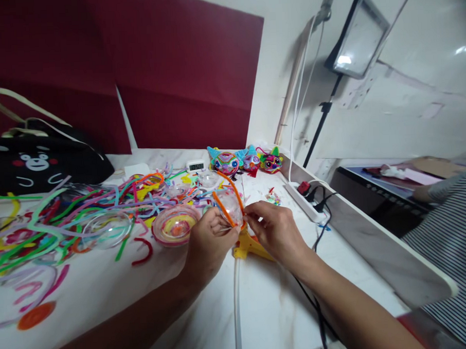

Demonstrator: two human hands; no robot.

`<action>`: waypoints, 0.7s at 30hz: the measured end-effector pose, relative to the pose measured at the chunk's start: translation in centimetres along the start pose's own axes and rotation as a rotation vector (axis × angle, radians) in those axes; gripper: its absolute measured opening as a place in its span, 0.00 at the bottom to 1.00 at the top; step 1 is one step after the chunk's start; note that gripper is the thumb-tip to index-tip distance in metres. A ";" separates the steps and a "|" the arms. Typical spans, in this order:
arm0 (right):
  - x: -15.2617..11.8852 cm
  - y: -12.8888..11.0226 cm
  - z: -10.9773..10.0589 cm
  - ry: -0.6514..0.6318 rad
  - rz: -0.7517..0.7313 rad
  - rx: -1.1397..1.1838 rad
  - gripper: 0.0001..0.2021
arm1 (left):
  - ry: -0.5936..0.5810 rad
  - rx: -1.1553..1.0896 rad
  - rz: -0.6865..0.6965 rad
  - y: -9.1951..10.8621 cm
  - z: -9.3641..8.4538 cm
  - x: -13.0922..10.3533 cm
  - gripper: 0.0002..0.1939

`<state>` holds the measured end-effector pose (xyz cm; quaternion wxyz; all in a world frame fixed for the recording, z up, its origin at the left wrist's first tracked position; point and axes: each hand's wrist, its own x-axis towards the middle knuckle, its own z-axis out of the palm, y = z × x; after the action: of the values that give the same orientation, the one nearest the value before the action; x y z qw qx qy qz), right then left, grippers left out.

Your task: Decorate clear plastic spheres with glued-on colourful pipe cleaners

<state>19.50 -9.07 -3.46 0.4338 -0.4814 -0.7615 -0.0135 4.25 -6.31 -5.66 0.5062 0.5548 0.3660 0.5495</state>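
Note:
My left hand (212, 239) is closed on the rim of a clear plastic half ball (231, 204). A bent orange pipe cleaner (234, 187) runs along the half ball, its two ends pointing up and away. The fingers of my right hand (274, 229) pinch that pipe cleaner at the half ball's right side. Below my hands lies a yellow glue gun (241, 244), partly covered by my right hand, with a long whitish glue stick (237, 308) trailing from it. Left of my left hand sits a half ball lined with coloured rings (176, 226).
Tangled pipe cleaners (87, 201) and clear half balls (110, 230) spread over the left. Decorated animal balls (225, 162) and a small digital clock (196, 166) stand behind. A power strip (306, 202) with black cables lies right; beyond the partition, a person in a striped top (455, 237).

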 end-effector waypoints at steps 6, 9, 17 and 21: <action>-0.6 -0.2 1.1 0.018 -0.076 -0.165 0.10 | 0.019 -0.053 0.006 -0.1 0.2 -0.2 0.11; -0.8 -0.5 1.4 0.050 -0.096 -0.184 0.12 | 0.022 -0.069 0.020 -0.2 0.2 -0.1 0.11; -0.8 -0.7 1.9 0.139 -0.151 -0.157 0.11 | -0.007 -0.172 -0.034 0.0 0.0 -0.3 0.17; -0.8 -0.6 2.0 0.174 -0.204 -0.150 0.12 | 0.011 -0.234 -0.078 0.6 0.1 -0.5 0.24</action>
<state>17.92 -9.09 -5.05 0.4574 -0.4296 -0.7628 -0.1560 4.20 -6.90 -5.21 0.5864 0.4744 0.3235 0.5714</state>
